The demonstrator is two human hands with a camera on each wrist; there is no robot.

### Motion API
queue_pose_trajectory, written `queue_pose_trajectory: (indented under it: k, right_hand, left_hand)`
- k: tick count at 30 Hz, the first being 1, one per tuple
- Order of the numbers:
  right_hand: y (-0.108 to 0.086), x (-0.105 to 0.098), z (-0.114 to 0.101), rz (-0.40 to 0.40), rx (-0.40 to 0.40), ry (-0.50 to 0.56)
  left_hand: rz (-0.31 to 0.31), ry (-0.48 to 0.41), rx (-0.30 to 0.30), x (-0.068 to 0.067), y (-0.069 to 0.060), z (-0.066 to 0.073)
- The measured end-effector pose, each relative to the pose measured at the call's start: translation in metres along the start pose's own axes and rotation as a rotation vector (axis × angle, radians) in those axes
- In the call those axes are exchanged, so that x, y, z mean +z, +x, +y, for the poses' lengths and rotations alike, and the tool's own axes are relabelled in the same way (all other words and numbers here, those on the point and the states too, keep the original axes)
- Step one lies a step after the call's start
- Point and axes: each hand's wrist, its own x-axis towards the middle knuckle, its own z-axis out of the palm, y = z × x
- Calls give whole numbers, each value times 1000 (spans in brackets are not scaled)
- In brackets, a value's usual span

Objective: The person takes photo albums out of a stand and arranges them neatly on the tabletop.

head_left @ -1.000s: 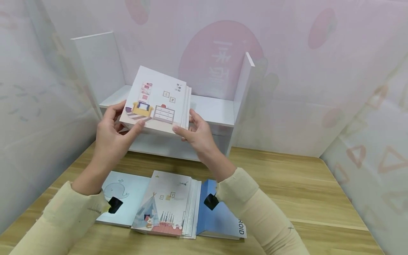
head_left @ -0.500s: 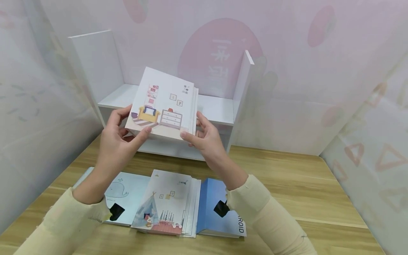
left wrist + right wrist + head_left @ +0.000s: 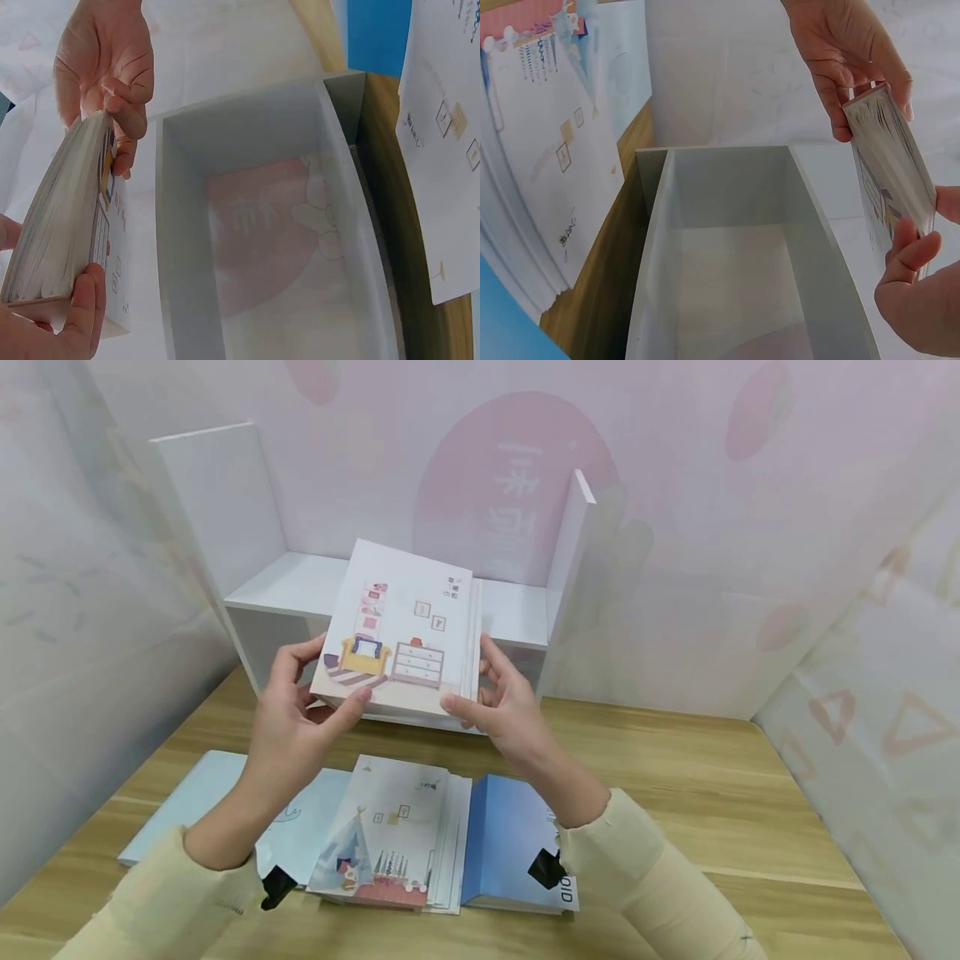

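Observation:
Both hands hold a thick white book (image 3: pixel 405 627) above the table, in front of the shelf. Its cover shows a yellow armchair and a chest of drawers. My left hand (image 3: pixel 300 706) grips the lower left corner, thumb on the cover, while my right hand (image 3: pixel 504 697) pinches the lower right side. Behind the book most of their fingers are hidden. Layered edges show along its right side. In the left wrist view the book (image 3: pixel 64 217) is seen edge-on with its pages facing the camera. The right wrist view also shows page edges of the book (image 3: pixel 892 150).
A white two-level shelf (image 3: pixel 288 583) stands at the back of the wooden table (image 3: pixel 675 793). In front lie a pale blue whale book (image 3: pixel 322 797), a white tent-cover book (image 3: pixel 405 835) and a blue book (image 3: pixel 513 843). Printed cloth (image 3: pixel 690 568) surrounds the table.
The book and both hands have moved right and down, toward the person. The hold on it looks the same. The head view has shifted slightly.

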Motion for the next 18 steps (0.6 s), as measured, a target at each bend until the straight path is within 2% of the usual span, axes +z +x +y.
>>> queue_pose_trajectory:
  k: [7, 18]
  right_hand:
    - [-11, -4, 2, -27, 36, -23]
    - [-34, -14, 13, -45, 41, -40]
  left_hand:
    - [-40, -42, 11, 4, -10, -4]
    - [-86, -78, 9, 14, -29, -12]
